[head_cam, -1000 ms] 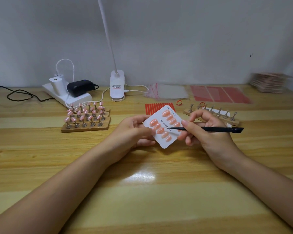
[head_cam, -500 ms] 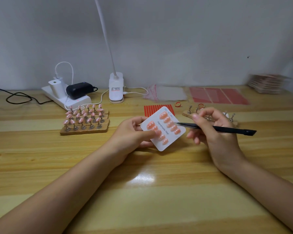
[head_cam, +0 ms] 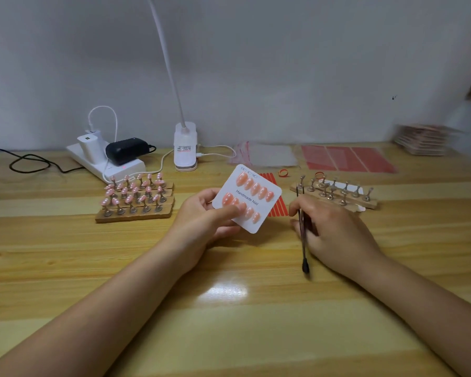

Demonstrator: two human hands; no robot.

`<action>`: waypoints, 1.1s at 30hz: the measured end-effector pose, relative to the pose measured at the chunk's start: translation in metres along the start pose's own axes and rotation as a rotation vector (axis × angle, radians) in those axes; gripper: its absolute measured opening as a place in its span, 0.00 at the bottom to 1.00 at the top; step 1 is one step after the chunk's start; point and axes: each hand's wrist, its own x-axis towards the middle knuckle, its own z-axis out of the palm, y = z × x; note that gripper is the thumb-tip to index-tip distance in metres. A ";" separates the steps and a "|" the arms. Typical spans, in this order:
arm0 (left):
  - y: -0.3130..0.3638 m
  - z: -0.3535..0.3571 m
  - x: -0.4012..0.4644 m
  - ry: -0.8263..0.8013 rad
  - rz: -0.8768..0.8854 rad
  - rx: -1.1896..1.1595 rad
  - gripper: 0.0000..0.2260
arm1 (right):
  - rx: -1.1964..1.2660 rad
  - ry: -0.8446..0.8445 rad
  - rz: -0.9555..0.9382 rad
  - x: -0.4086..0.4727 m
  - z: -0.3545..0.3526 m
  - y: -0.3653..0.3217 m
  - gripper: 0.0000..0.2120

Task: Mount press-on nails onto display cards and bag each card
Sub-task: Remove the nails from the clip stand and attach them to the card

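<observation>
Since a moment ago the right hand [head_cam: 335,229] swung its black tool [head_cam: 303,235] off the card, fingers curled round it. Left hand [head_cam: 201,219] pinches the display card [head_cam: 249,198], both rows of nails filled, so bagging's probably next; clear bags [head_cam: 272,156] sit behind.

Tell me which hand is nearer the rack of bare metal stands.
Right. The right hand sits just in front of the bare rack; the left hand is farther left, holding the nail card.

The display card [head_cam: 246,198] reads "Handmade Nail".
</observation>
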 end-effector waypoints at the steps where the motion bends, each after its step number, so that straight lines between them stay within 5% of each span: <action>1: 0.000 0.000 0.000 0.002 -0.001 0.000 0.11 | -0.019 -0.009 -0.005 0.001 0.000 0.000 0.07; 13: 0.003 -0.003 -0.004 -0.120 -0.020 -0.025 0.11 | -0.198 -0.098 -0.102 0.011 0.004 0.007 0.13; 15: 0.002 -0.001 -0.005 -0.124 -0.008 -0.036 0.09 | -0.034 -0.014 -0.046 0.011 0.000 0.000 0.14; 19: -0.001 0.008 -0.008 -0.168 0.013 -0.072 0.11 | 0.700 -0.024 0.142 0.009 -0.007 -0.021 0.16; 24: -0.003 0.011 -0.012 -0.243 -0.010 -0.042 0.10 | 0.792 -0.007 0.199 0.006 -0.001 -0.025 0.04; 33: -0.001 0.006 -0.012 -0.267 -0.016 0.178 0.08 | 0.790 -0.025 0.202 0.004 0.002 -0.018 0.10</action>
